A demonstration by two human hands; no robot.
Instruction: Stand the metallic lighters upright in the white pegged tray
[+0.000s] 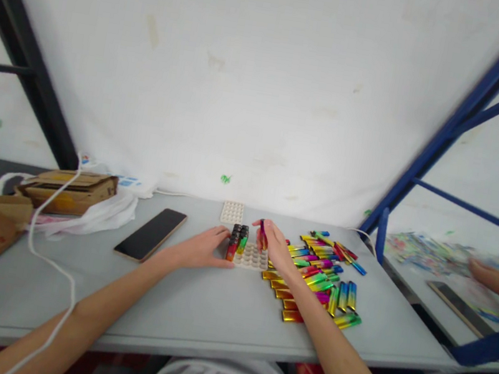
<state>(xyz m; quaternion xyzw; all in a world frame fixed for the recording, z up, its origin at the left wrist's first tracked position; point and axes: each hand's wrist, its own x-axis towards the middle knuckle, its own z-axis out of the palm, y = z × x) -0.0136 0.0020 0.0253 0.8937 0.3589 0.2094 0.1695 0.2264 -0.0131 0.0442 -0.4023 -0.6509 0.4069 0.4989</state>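
My left hand point(205, 246) rests at the left side of a pale tray point(251, 258) with round holes. Its thumb and fingers are spread around the near and far ends of a standing group of shiny tubes point(233, 249) with black tops. These tubes are upright at the tray's left end and shade from red to orange, or green to yellow. Over the tray's right part, my right hand point(275, 241) is closed on a dark purple and red shiny tube point(263, 235), held tilted between thumb and fingers. Part of that tube is hidden by the fingers.
Many loose shiny tubes point(311, 279) lie heaped to the right, partly under my right forearm. A second holed tray point(232, 212) lies near the wall. On the left are a phone point(151, 234), a white cable point(69, 275) and cardboard boxes point(71, 193). A blue frame point(425, 153) rises at right.
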